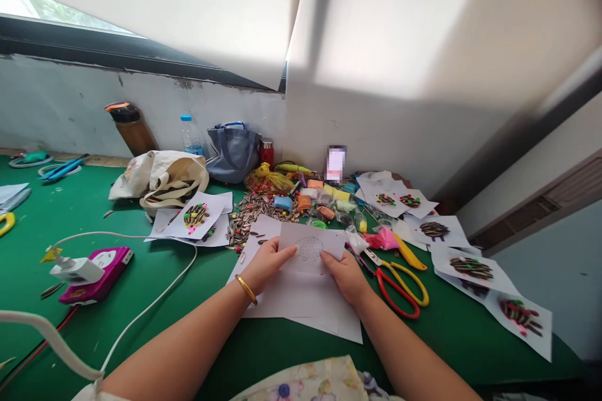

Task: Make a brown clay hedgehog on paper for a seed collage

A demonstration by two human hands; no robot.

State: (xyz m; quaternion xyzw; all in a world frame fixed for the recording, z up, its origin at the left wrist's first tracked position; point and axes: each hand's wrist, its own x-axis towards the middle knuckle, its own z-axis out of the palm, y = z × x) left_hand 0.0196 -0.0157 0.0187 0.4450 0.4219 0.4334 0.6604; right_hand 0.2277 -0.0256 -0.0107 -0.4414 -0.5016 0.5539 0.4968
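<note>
Between my two hands is a small sheet of paper [305,266] with a faint pencil drawing of a rounded shape on it. My left hand [269,263] pinches its left edge, thumb on top. On the opposite edge, my right hand [347,272] grips it the same way; the fingers beneath are hidden. Larger white sheets [301,310] lie on the table under the held paper. Just beyond, a pile of striped sunflower seeds [254,216] spreads out beside packets of coloured clay [305,202]. Scissors with red and yellow handles [397,291] rest to the right of my right hand.
Papers with seed pictures [471,267] line the right side, and another seed picture [194,216] lies left. A magenta power strip [96,276] with a white cable is at left. Cloth bag [157,178], blue bag [234,150], bottles and a propped phone [335,163] stand along the wall.
</note>
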